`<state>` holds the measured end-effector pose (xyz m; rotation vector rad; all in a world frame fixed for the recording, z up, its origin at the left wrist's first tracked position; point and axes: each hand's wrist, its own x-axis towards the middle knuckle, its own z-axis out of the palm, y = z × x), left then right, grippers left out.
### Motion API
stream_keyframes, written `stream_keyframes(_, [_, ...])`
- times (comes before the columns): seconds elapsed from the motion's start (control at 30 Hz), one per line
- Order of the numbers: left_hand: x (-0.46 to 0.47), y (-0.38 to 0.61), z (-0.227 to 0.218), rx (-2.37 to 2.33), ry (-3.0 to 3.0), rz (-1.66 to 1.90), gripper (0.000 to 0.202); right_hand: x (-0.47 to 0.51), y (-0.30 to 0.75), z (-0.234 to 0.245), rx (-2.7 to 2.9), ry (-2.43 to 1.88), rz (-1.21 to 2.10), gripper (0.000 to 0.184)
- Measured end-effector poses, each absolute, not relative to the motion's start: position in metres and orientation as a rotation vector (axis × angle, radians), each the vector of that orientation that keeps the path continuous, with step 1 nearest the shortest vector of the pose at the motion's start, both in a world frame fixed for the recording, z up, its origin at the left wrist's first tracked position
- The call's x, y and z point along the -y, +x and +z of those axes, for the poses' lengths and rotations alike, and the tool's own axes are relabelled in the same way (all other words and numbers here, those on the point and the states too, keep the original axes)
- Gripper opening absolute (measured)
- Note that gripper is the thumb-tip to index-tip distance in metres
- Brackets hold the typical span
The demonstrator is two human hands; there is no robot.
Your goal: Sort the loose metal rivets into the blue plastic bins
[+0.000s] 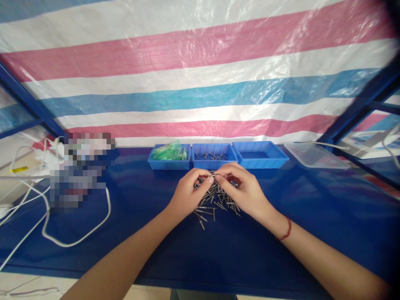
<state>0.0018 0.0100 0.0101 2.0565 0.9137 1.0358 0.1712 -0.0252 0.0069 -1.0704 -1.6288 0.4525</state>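
Observation:
Above a loose pile of metal blind rivets [215,196], my left hand [190,189] and my right hand [242,187] meet fingertip to fingertip. Between them they pinch one small rivet [213,175], each hand with thumb and forefinger. The rivet lies roughly level and is mostly covered by the fingers. Several rivets stick out of the pile on the near side. Just beyond the hands, a blue bin [214,152] holds a few scattered rivets. My palms and curled fingers hide part of the pile.
A blue bin [170,156] with green plastic bags stands on the left of the row, and another blue bin [261,155] on the right. Beside it lies a clear plastic lid [315,155]. White cables [75,245] loop over the blue table [175,254] at the left.

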Motion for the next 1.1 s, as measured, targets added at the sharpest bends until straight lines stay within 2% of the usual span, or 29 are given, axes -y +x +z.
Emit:
stream_keyframes(0.17, [-0.015,-0.001,0.010,-0.965,2.099,1.069,0.013,0.020,0.172,0.009,1.769,-1.067,0.282,0.009])
stream_keyframes(0.3, [-0.017,-0.004,0.011,-1.000,2.159,1.078,0.021,0.001,0.181,0.009,1.641,-1.178,-0.022,0.012])
stream_keyframes(0.4, [-0.013,-0.005,0.014,-0.872,2.409,0.934,0.018,-0.017,0.195,0.003,1.548,-1.346,-0.282,0.016])
stream_keyframes(0.5, [-0.005,-0.004,0.015,-0.622,2.700,0.707,0.022,-0.025,0.206,-0.004,1.569,-1.502,-0.410,0.021])
stream_keyframes(0.67, [0.009,0.003,0.007,-0.487,2.960,0.505,0.031,-0.014,0.205,-0.003,1.606,-1.496,-0.421,0.027])
stream_keyframes(0.87, [0.008,0.009,-0.005,-0.550,3.030,0.511,0.018,-0.002,0.195,-0.002,1.715,-1.385,-0.339,0.021])
stream_keyframes(1.1, [0.006,0.009,-0.011,-0.665,3.118,0.516,0.019,0.007,0.187,0.000,1.783,-1.316,-0.220,0.018])
